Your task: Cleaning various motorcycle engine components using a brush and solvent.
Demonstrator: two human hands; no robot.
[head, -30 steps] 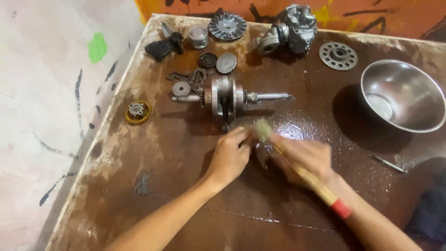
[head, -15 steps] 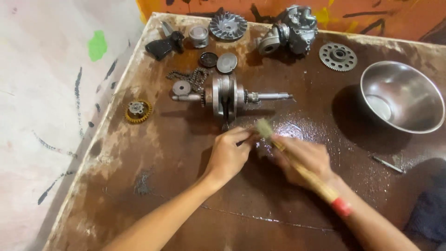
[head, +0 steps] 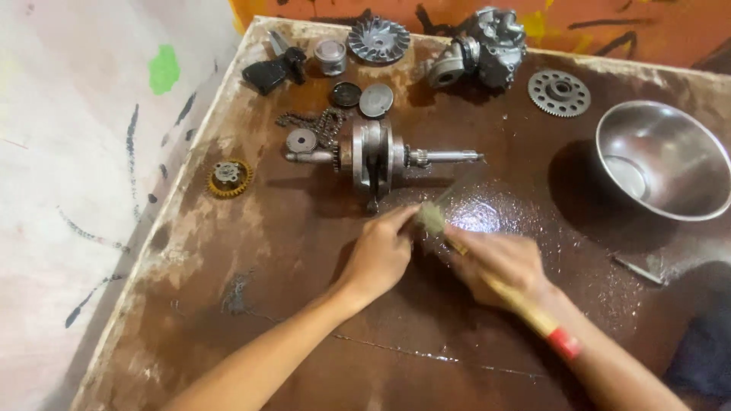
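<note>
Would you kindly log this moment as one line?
left hand: pinching small part | right hand: holding brush | crankshaft: beyond, on table

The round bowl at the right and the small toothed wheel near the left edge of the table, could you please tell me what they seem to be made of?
The round silver bowl looks like polished steel: smooth, bright, with a reflective inner wall. The small yellowish toothed wheel seems to be metal with a brass-coloured or gold-tinted ring and a grey hub; whether the tint is the metal itself or a coating cannot be told.
</note>
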